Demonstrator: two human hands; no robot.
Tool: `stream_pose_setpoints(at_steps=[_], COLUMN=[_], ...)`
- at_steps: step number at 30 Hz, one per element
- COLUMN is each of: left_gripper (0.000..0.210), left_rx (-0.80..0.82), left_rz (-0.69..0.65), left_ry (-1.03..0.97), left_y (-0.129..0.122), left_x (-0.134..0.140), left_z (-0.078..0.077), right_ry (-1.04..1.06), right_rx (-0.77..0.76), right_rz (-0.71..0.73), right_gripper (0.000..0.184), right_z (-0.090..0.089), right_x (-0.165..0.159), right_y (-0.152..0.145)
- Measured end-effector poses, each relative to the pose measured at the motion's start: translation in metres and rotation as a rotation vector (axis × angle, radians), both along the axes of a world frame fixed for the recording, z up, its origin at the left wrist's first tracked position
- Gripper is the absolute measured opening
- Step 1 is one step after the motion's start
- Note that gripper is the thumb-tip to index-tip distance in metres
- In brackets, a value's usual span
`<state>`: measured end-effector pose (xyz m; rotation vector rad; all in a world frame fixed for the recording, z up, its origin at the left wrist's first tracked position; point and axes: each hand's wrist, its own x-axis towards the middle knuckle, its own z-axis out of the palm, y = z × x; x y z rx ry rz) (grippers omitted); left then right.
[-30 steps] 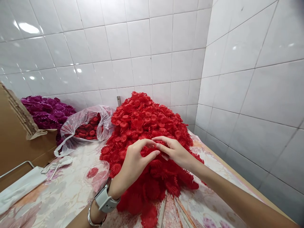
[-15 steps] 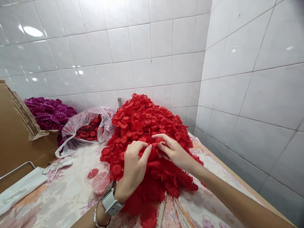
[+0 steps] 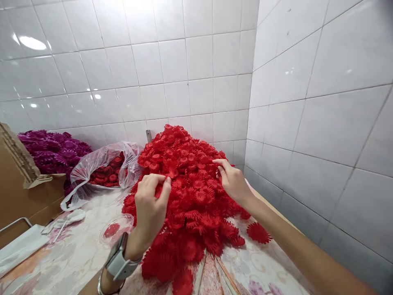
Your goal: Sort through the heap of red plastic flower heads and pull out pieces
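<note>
A tall heap of red artificial flower pieces (image 3: 196,196) with fringed petals lies in front of me. My left hand (image 3: 152,205), wearing a watch and a bangle, is at the heap's left side, thumb and index finger brought together. Whatever is between those fingertips blends into the red behind, so I cannot make it out. Over on the heap's upper right, my right hand (image 3: 233,180) has its index finger stretched out and its thumb apart, at the flowers. I see nothing held in it. One loose red flower piece (image 3: 258,232) lies below my right forearm.
Left of the heap are a clear plastic tub (image 3: 118,227) and a plastic bag (image 3: 81,174) with more red pieces. Purple flower pieces (image 3: 58,151) are piled behind a cardboard box (image 3: 37,200). Thin sticks (image 3: 222,274) lie at the front. Tiled walls (image 3: 172,61) border the table.
My hands were together over the middle of the heap, fingers on a red piece. They have separated: the left hand moved left, the right up and right. The view turned slightly right.
</note>
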<state>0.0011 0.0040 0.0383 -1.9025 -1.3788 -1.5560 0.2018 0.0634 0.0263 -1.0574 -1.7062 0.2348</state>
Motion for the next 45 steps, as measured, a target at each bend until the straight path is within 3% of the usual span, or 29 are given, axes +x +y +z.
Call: stream_pose_setpoints(at_steps=[4, 6, 9, 12, 17, 23, 27, 34, 39, 45], left_gripper=[0.012, 0.012, 0.015, 0.016, 0.016, 0.014, 0.011, 0.011, 0.011, 0.010], left_rx=[-0.172, -0.208, -0.195, -0.135, -0.079, -0.265, -0.361, -0.388, -0.357, -0.285], left_rz=[0.143, 0.198, 0.194, 0.091, -0.070, -0.188, -0.327, -0.422, -0.335, -0.243], left_ry=[0.243, 0.359, 0.405, 0.403, 0.367, 0.300, 0.242, 0.151, 0.060, 0.088], left_y=[0.021, 0.027, 0.024, 0.015, 0.007, 0.005, 0.001, 0.001, 0.002, 0.000], left_x=[-0.015, -0.016, -0.010, 0.000, 0.010, 0.009, 0.010, 0.012, 0.008, 0.015], left_z=[-0.003, -0.010, -0.016, -0.017, -0.017, -0.014, -0.013, -0.012, -0.006, -0.010], right_ry=[0.348, 0.442, 0.473, 0.459, 0.377, 0.290, 0.221, 0.206, 0.198, 0.431], right_rx=[-0.374, -0.489, -0.490, -0.472, -0.510, -0.479, -0.491, -0.531, -0.567, -0.497], right_rz=[0.384, 0.526, 0.597, 0.639, 0.622, 0.510, 0.565, 0.713, 0.833, 0.539], right_gripper=[0.030, 0.030, 0.029, 0.031, 0.030, 0.029, 0.030, 0.030, 0.031, 0.030], right_z=[0.006, 0.002, -0.007, -0.014, -0.013, -0.011, -0.010, -0.011, -0.007, -0.007], right_x=[-0.005, -0.012, -0.020, -0.023, -0.026, -0.030, -0.032, -0.030, -0.022, -0.033], right_y=[-0.006, -0.009, -0.008, -0.007, -0.016, -0.025, -0.027, -0.027, -0.022, -0.023])
